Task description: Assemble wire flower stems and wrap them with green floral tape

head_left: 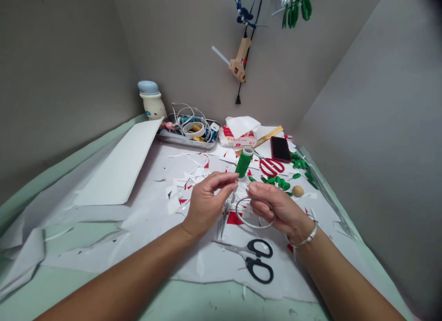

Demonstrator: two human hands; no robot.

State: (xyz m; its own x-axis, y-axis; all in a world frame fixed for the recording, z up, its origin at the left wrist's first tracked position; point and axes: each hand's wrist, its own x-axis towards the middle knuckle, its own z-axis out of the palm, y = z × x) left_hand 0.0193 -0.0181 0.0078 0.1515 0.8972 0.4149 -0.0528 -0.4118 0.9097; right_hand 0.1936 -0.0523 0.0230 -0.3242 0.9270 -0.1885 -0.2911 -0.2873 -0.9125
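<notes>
Thumb and forefinger of my left hand [211, 199] are pinched together; whatever is between them is too small to make out. My right hand [276, 203] is closed on a thin silver metal ring [256, 227], which hangs tilted below the fingers. Just behind both hands stands a spool of green thread [244, 163]. Under them on the white paper lie black-handled scissors [249, 255], blades to the left. A red square scrap [235, 218] and some thin wires [223, 219] lie beneath the ring.
A metal tray [186, 140] of tools and tape stands at the back beside a jar [152, 100]. Red-handled scissors [271, 166], a phone [280, 148], green leaves [278, 182] and a small brown ball [297, 190] lie to the right. A glue gun [240, 61] hangs on the wall.
</notes>
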